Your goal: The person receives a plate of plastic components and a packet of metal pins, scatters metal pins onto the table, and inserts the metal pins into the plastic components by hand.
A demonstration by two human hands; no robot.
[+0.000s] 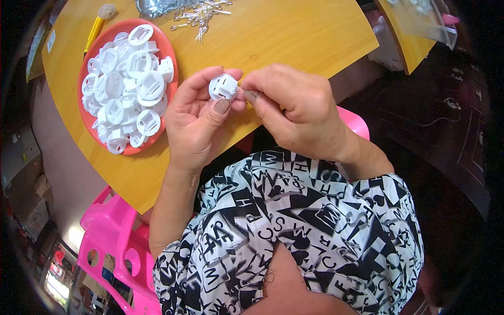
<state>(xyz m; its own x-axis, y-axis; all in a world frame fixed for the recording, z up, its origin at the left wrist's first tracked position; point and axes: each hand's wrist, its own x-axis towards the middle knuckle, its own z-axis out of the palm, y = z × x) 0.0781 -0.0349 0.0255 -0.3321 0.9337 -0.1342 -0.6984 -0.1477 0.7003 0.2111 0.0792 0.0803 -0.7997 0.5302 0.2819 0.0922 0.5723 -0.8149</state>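
My left hand (202, 113) holds a round white plastic housing (223, 86) with dark slots in its face. The thumb presses its near edge and the fingers curl behind it. At the housing's right side my right hand (294, 102) is closed in a pinch. Thin wire legs (239, 91) show between its fingertips and the housing. What they belong to is mostly hidden. To the left, a red-orange oval tray (175, 55) bears a heap of similar white housings (126, 84).
Small LED-like parts with thin wire legs (199, 21) lie loose at the table's far edge, beside a clear plastic bag (157, 6). A yellow-handled tool (94, 32) lies behind the tray. Pink plastic chairs (113, 236) stand by the yellow wooden table (294, 37).
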